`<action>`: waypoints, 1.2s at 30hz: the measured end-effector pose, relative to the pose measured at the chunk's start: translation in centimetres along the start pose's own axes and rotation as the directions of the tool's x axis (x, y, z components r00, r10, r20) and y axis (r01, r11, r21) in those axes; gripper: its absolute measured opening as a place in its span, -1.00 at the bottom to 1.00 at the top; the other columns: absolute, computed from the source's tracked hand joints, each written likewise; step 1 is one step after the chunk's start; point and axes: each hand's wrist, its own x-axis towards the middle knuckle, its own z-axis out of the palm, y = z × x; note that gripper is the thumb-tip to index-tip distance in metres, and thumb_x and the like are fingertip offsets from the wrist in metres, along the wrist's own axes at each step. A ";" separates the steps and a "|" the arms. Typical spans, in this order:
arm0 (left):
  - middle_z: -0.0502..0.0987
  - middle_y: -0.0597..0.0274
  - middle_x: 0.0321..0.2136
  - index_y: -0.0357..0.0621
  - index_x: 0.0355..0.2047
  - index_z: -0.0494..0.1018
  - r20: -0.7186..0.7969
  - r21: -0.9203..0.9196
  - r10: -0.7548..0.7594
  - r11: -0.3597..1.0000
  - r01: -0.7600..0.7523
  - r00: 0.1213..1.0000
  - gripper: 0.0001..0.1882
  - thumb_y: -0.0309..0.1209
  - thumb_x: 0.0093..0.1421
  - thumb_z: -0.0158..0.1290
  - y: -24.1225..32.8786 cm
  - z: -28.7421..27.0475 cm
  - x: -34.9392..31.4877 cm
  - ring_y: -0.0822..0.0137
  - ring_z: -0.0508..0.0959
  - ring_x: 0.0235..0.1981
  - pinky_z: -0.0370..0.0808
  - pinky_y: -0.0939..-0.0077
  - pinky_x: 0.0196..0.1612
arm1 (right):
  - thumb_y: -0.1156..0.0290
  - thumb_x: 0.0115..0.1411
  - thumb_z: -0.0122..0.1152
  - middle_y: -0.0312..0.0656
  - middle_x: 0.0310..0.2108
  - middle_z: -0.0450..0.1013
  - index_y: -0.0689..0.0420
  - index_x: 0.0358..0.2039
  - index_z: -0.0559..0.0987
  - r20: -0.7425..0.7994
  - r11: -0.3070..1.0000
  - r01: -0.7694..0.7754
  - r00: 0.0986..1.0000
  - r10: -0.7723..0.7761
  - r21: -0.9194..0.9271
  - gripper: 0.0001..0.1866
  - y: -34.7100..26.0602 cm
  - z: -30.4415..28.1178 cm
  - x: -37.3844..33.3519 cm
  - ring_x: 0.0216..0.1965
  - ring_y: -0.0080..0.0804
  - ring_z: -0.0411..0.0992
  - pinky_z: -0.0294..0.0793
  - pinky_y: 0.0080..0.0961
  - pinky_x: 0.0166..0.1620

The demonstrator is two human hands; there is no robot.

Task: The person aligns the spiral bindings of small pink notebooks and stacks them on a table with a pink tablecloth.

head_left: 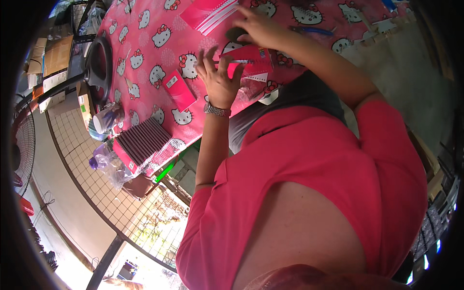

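Observation:
My left hand (220, 79), with a metal-band watch (217, 110) at its wrist, hovers at the left end of a pink notebook cover (258, 55). Its fingers are spread. A thin silvery strip (239, 61), perhaps a wire binding, runs along the cover beside my thumb; whether the fingers touch it I cannot tell. Beyond it, my right hand (263, 29) reaches its outstretched fingers to the edge of a pink-and-white stack of punched sheets (212, 17). Under that palm lies a dark thing (234, 34), partly hidden. A white punched sheet (258, 77) peeks from below the cover.
A small pink booklet (179, 91) lies left on the patterned pink tablecloth (157, 48). A stack of dark-spined notebooks (143, 140) stands at the near left edge by a plastic bag (113, 166) and a cup (106, 118). A blue-handled tool (314, 30) lies right.

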 end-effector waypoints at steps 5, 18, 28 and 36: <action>0.47 0.23 -0.18 -0.02 -0.26 0.47 0.094 -0.010 -0.076 0.997 0.078 0.993 -0.61 -0.23 -0.07 0.35 -0.5 -0.1 -1.2 0.08 0.37 -0.06 0.26 0.11 0.05 | 0.45 -0.10 0.37 -0.07 -0.26 0.43 0.07 -0.12 0.50 -0.393 0.992 -0.071 0.913 0.109 0.109 -0.54 2.1 -0.1 0.4 -0.19 -0.06 0.46 0.45 -0.19 -0.12; 0.47 0.34 -0.26 0.07 -0.28 0.47 0.117 -0.055 -0.058 0.996 0.065 0.991 -0.57 -0.18 -0.15 0.37 -0.7 -0.3 -1.6 0.16 0.39 -0.11 0.25 0.14 -0.05 | 0.46 -0.14 0.24 -0.14 0.30 0.20 0.08 -0.29 0.55 0.295 0.952 0.150 0.927 -0.230 0.268 -0.70 3.6 -3.3 2.1 0.25 -0.26 0.24 0.42 -0.30 0.06; 0.46 0.28 -0.23 0.04 -0.24 0.46 0.060 -0.045 -0.085 0.995 0.088 0.995 -0.58 -0.24 -0.11 0.34 0.7 -0.1 -1.0 0.13 0.40 -0.08 0.26 0.14 -0.01 | 0.21 -0.05 0.36 -0.07 0.04 0.41 0.15 -0.12 0.54 0.373 0.687 -0.190 0.919 -0.126 0.701 -0.52 2.9 -4.4 0.8 0.06 -0.15 0.39 0.39 -0.33 0.06; 0.46 0.22 -0.24 0.00 -0.24 0.45 0.077 -0.068 -0.093 0.993 0.098 0.993 -0.59 -0.25 -0.10 0.31 0.5 0.1 -1.5 0.08 0.39 -0.08 0.29 0.14 0.00 | -0.07 0.07 0.22 -0.23 -0.34 0.40 0.20 -0.15 0.54 0.668 0.530 -0.528 0.738 -0.101 0.663 -0.44 -1.3 -8.7 -1.1 -0.30 -0.36 0.42 0.40 -0.43 -0.20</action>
